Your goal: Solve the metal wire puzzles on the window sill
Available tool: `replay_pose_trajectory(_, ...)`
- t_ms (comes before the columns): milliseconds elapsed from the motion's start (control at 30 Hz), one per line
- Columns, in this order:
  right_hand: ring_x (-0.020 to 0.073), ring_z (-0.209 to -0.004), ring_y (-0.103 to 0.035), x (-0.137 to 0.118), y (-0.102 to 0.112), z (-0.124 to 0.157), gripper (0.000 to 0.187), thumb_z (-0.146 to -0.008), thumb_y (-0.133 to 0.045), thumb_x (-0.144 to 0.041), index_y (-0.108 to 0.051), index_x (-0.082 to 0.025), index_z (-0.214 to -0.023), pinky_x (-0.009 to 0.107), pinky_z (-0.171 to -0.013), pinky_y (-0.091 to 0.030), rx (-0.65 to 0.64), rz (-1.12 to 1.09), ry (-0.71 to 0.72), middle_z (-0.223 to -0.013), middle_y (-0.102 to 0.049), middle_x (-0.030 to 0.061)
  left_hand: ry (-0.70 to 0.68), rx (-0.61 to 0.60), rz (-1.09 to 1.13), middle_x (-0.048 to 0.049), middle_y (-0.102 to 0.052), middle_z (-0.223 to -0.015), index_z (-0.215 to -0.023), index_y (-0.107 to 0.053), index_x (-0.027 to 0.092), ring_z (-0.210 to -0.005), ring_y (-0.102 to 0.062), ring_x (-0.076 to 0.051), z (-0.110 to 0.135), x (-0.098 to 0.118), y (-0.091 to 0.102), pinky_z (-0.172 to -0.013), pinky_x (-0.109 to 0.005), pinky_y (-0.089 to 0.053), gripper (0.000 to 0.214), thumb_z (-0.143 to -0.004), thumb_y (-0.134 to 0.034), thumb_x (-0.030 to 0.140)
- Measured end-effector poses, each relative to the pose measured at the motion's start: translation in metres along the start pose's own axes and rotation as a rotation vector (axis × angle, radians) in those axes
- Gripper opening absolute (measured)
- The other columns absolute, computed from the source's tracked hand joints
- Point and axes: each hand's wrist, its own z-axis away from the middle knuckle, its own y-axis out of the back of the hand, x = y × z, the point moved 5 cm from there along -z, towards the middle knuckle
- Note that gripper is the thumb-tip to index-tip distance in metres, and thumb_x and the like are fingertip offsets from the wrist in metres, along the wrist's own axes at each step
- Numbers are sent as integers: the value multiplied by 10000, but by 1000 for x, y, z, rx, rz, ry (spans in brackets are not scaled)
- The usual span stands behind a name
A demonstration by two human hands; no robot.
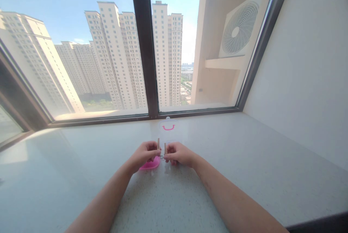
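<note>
Over the pale surface (168, 204), the left hand (150, 150) pinches one thin wooden stick (158, 143), and the right hand (174, 153) pinches another wooden stick (165, 148) close beside it. Each grip is narrow and low, likely so the tops can stick up. A tiny ring (161, 157) is between the hands; I cannot tell what holds it. The pink tray (151, 164) is by the left hand, perhaps for easy reach.

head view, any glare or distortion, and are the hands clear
Head view: bright daylight beyond the window, a pale patch on the counter at left; head view: the tower blocks lean, likely wide-lens stretch; head view: left hand and right hand fairly clear, but the piece between them is too small to identify.
</note>
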Motion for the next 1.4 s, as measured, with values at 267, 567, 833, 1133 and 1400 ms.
replay_pose_trajectory(267, 79, -459, -517, -1, 0, 0, 309, -652, -715, -369, -554, -129, -762, 178, -412, -381, 14, 11, -12, -631, -611, 10, -6, 3, 4, 14, -546, -605, -796, -574, 129, -450, -416, -55, -1, -1, 1, -426, -181, -290, 264, -674, -674, 340)
replay_pose_trajectory(567, 76, -447, -510, -2, -1, 0, 300, -651, -712, -361, -539, -132, -738, 177, -404, -385, 14, 2, -6, -625, -610, 8, 4, -11, -19, 31, -513, -585, -739, -544, 135, -452, -405, -54, 1, 0, 0, -426, -182, -284, 247, -688, -673, 340)
replay_pose_trajectory(833, 76, -443, -507, -5, -1, 1, 307, -649, -714, -367, -543, -131, -745, 176, -398, -373, 28, -13, 2, -623, -606, 6, 10, -14, -21, 50, -474, -545, -720, -530, 137, -446, -409, -60, 0, -2, 1, -418, -183, -276, 247, -686, -677, 332)
replay_pose_trajectory(1133, 71, -441, -499, -8, 0, 2, 332, -644, -721, -389, -535, -129, -739, 174, -402, -376, 49, -28, 28, -629, -609, 10, 11, -18, -5, 53, -471, -546, -711, -525, 140, -444, -395, -55, -1, -3, 1, -420, -178, -264, 271, -670, -690, 351)
replay_pose_trajectory(1400, 71, -450, -500, -8, 1, 2, 334, -644, -726, -387, -537, -132, -750, 178, -413, -385, 47, -38, 56, -640, -610, 11, 10, -19, 2, 69, -432, -495, -685, -496, 149, -432, -360, -50, -1, -3, 0, -422, -177, -262, 292, -664, -701, 356)
